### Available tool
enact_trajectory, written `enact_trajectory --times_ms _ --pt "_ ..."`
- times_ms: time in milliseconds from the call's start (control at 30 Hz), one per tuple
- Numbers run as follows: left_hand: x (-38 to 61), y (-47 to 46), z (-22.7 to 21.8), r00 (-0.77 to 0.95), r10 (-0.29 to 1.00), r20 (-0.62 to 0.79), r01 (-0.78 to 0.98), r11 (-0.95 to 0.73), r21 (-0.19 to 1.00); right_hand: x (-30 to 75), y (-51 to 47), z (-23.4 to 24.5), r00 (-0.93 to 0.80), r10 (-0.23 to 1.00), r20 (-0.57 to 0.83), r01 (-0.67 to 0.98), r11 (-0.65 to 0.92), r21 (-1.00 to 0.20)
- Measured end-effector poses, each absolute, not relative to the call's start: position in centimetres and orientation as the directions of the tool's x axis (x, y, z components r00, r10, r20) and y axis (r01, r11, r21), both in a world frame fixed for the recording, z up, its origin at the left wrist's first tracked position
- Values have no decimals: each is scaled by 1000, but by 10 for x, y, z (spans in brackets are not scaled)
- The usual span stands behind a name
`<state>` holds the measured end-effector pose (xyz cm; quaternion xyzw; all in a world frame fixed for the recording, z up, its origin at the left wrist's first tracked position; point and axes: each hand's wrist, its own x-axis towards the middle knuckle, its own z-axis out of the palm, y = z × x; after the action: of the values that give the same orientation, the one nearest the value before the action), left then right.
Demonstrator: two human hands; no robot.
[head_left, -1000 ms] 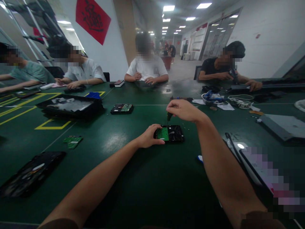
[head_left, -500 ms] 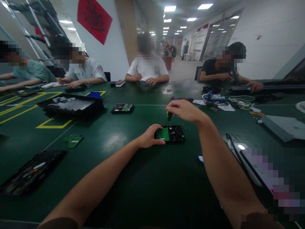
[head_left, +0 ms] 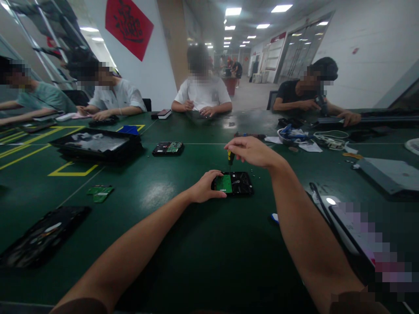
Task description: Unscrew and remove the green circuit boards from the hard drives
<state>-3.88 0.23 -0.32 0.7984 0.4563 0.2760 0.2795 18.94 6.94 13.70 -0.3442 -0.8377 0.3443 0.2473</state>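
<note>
A black hard drive (head_left: 242,182) with a green circuit board (head_left: 224,183) on its left part lies flat on the table in front of me. Thumb and fingers of my left hand (head_left: 207,186) grip its left end. From above, my right hand (head_left: 249,150) pinches the handle of a yellow and black screwdriver (head_left: 231,157). The screwdriver stands nearly upright, its thin shaft pointing down at the board's far edge. Whether the tip sits in a screw is too small to tell. Several tiny screws (head_left: 255,176) are scattered right of the drive.
Another hard drive (head_left: 168,148) lies farther back, left of a power screwdriver (head_left: 250,135). A black tray (head_left: 98,146), a loose green board (head_left: 100,192) and a black casing (head_left: 46,235) are at left. A grey metal box (head_left: 389,174) stands right. Several people sit across the green table (head_left: 183,257).
My right hand has shifted slightly left, and the screwdriver stands a little more upright, its shaft over the board's edge. My left hand stays on the hard drive.
</note>
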Motion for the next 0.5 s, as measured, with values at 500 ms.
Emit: enact_trajectory --times_ms 500 --pt "-39 2 -3 439 880 182 578 -431 693 188 69 137 -660 737 144 362 480 -799"
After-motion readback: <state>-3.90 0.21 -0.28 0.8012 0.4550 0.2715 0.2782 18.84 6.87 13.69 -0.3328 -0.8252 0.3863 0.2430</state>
